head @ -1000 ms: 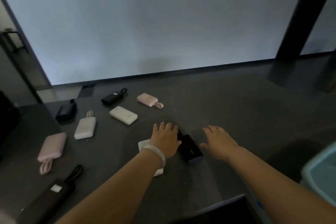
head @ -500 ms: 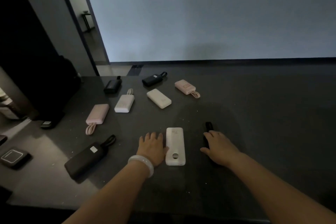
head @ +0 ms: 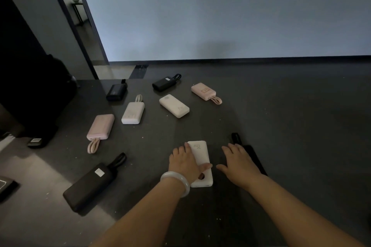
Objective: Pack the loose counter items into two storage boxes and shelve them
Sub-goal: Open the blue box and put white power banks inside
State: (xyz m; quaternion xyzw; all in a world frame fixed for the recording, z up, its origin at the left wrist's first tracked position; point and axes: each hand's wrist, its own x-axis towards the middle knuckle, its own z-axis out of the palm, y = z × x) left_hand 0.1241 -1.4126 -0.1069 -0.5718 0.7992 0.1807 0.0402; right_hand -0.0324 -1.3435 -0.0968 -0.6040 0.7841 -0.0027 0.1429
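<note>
Closest in on the dark grey stone tabletop (head: 291, 126) there's a long black power bank with a strap loop (head: 90, 185) off to the left, nothing blocking it. Just past that, dead centre, a white rectangular power bank (head: 201, 159) lies flat, and right of it a slim black power bank (head: 254, 156) mostly hidden under a hand.

The left hand (head: 185, 163), pale bangle (head: 176, 183) on the wrist, lies along the white one's left edge with the thumb across its top, fingers loose, not lifting it as far as I can see. The right hand (head: 239, 161) rests spread flat, palm down on the slim black one, not closed around it.

Further back: a pink power bank with a looped cable (head: 100, 127), two white ones (head: 133, 113) (head: 174, 105), another pink one (head: 203, 91), and two black ones (head: 117, 92) (head: 163, 84) near the far edge.
</note>
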